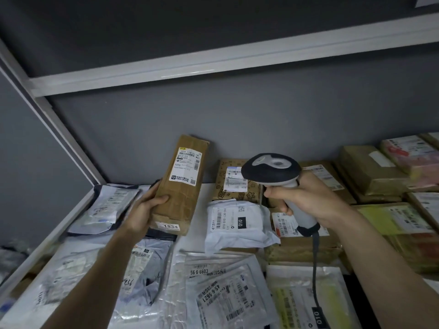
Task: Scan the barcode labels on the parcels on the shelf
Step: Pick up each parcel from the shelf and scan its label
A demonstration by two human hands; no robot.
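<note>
Nearest, plastic mailers [228,298] lie below the scanner [273,170], unhandled. Right hand [308,200] wraps the scanner handle; left hand [145,210] grips a cardboard parcel [180,186] left of it, label [187,166] upward — scan seemingly pending, many parcels remaining.

The fine print on the shipping label [187,166] of the cardboard parcel [180,186] is too small to read; the scanner [273,170] window faces away (unseen); its cable [314,269] leaves the frame toward 6 o'clock; parcels at 3 o'clock [413,157] are blurred and cut off.
</note>
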